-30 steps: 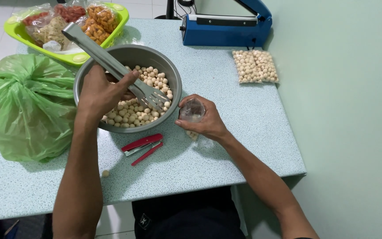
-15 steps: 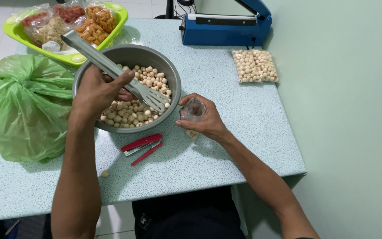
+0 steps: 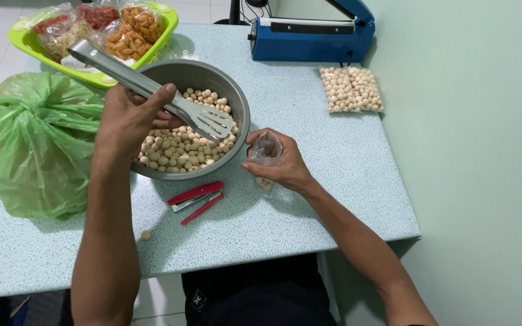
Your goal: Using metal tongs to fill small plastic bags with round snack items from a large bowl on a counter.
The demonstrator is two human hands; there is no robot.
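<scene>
Tongs of bare metal sit in the left hand, whose fingers are wrapped tight about the arms near the middle; the slotted tips hang over the metal bowl of pale round snack balls, just above the heap. At about 3 o'clock from the bowl, just beside its rim, the right hand has its fingers curled around a small clear plastic bag that stands on the tabletop, mouth up, with a few balls in its bottom. A red stapler lies at 6 o'clock from the bowl, a green plastic bag at 9 o'clock, a green tray of packed snacks at 11 o'clock. A blue heat sealer stands at 1 o'clock, a filled packet just below it. One stray ball rests near the front edge.
</scene>
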